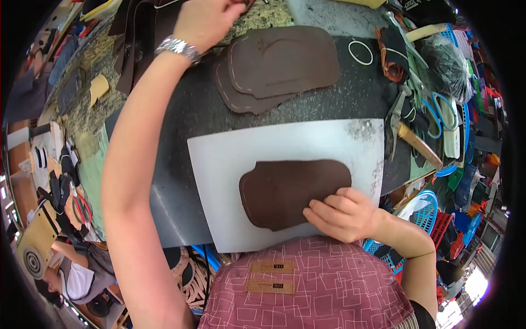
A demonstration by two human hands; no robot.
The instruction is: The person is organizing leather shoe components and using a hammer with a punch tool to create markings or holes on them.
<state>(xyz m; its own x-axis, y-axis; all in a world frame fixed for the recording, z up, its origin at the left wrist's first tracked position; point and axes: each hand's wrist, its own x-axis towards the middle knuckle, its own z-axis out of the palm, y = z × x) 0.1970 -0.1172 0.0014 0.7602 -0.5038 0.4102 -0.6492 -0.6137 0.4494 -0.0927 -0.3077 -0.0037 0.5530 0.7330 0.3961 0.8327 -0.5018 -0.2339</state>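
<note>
On the white sheet (219, 164), I note the brown leather piece (290, 192) lying flat, right hand (350, 216) curled at its near right edge, likely steadying it, though whether pinching I can't tell; left hand (204, 26) well beyond, finger state unclear.

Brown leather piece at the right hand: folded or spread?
Spread: the brown leather piece lies flat on the white sheet, with no fold showing; the right hand covers its lower-right corner.
</note>
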